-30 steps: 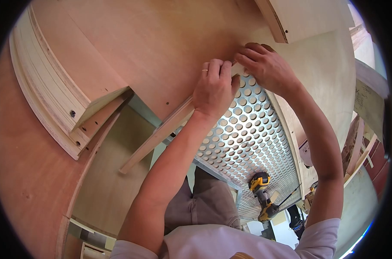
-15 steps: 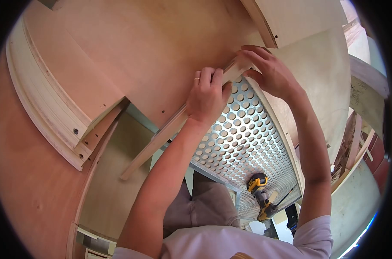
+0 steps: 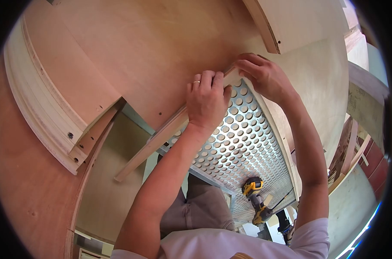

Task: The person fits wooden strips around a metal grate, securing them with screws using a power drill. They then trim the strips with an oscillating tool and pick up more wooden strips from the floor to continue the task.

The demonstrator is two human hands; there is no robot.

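Note:
A long narrow wooden strip (image 3: pixel 155 141) runs diagonally along the edge of a large plywood panel (image 3: pixel 161 56). My left hand (image 3: pixel 206 97) grips the strip near its upper part, fingers over the top edge and thumb on the near side; a ring shows on one finger. At the strip's upper right end is my right hand (image 3: pixel 262 77), its fingers bent and pinched at the edge; what lies between the fingertips is hidden. Below both hands lies a perforated metal sheet (image 3: pixel 237 138) with round holes.
A yellow and black cordless drill (image 3: pixel 257 200) lies on the perforated sheet. Curved wooden mouldings (image 3: pixel 45 99) stand at the left. Another curved panel (image 3: pixel 310 21) is at the upper right, with wood offcuts (image 3: pixel 349 151) at the far right.
My right hand has shifted slightly down and its fingers have drawn closer together. My left hand stays on the strip. The whole view has moved slightly.

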